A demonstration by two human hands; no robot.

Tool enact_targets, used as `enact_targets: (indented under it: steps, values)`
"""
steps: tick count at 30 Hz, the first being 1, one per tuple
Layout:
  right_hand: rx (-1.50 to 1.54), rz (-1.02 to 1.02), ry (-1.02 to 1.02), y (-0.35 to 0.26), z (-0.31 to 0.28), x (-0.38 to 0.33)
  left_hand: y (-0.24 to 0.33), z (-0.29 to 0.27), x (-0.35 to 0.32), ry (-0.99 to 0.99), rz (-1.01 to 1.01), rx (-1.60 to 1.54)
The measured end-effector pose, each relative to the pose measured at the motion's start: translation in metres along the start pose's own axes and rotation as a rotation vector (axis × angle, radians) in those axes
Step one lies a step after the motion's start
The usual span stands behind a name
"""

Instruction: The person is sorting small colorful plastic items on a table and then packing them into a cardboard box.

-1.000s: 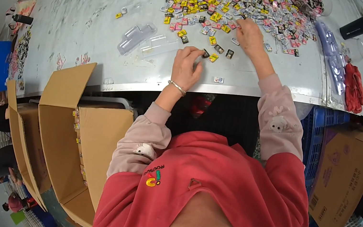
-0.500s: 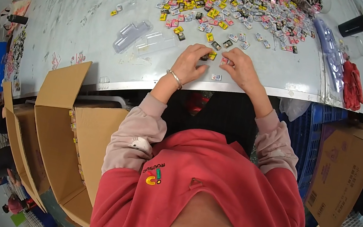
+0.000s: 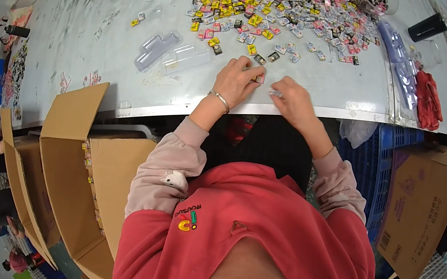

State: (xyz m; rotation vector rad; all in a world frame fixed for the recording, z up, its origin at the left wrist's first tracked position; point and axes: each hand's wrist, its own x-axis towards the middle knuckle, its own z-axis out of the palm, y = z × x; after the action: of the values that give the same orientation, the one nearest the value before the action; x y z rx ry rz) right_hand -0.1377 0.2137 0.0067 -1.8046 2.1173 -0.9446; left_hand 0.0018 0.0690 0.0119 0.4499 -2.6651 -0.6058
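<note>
At the table's near edge, my left hand (image 3: 234,84) has its fingers closed round small flat packets; a pink packet (image 3: 260,78) shows at the fingertips, and what else the palm hides I cannot tell. Apart from it on the right, my right hand (image 3: 298,102) pinches a small white packet (image 3: 275,92) between thumb and fingers. Just beyond both hands lie a black packet (image 3: 274,57) and a yellow packet (image 3: 252,50). Farther off spreads a large loose pile of packets (image 3: 259,2) in yellow, pink, black and white.
Left of my hands lie a clear plastic tray (image 3: 157,51) and another clear tray (image 3: 188,61). Purple-tinted plastic trays (image 3: 399,66), a red cloth (image 3: 429,101) and a black bottle (image 3: 428,28) are at right. Open cardboard boxes (image 3: 76,107) stand below the table edge.
My right hand has drawn back toward the table edge, and the white packet that lay there is now in its fingers. My left hand has shifted only slightly.
</note>
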Motion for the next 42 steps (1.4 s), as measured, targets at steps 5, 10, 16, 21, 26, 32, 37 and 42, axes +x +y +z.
enact_targets:
  steps: [5, 10, 16, 21, 26, 32, 37, 42]
  values:
    - [0.156, 0.210, 0.159, 0.023, -0.009, 0.019, 0.003, 0.007, -0.001, 0.017, -0.027, 0.003]
    - [0.050, 0.020, 0.085, 0.023, 0.006, 0.046, 0.002, 0.004, -0.008, 0.065, -0.029, -0.048]
    - [-0.153, -0.078, 0.157, 0.042, 0.018, 0.134, -0.009, -0.011, -0.017, 0.076, -0.202, -0.365]
    - [-0.385, -0.066, 0.005, 0.038, 0.025, 0.157, -0.025, -0.025, -0.031, 0.098, -0.276, -0.349]
    - [-0.262, -0.061, 0.023, 0.043, 0.024, 0.147, -0.004, -0.016, -0.020, 0.118, -0.124, -0.112]
    - [-0.232, -0.034, 0.063, 0.052, 0.001, 0.144, 0.014, 0.016, 0.004, 0.142, -0.070, 0.046]
    - [0.125, 0.080, -0.065, 0.032, -0.028, 0.074, 0.006, 0.012, 0.000, 0.159, -0.101, 0.011]
    - [0.215, 0.128, 0.091, 0.032, -0.003, 0.043, 0.004, 0.012, 0.007, 0.129, -0.047, -0.031]
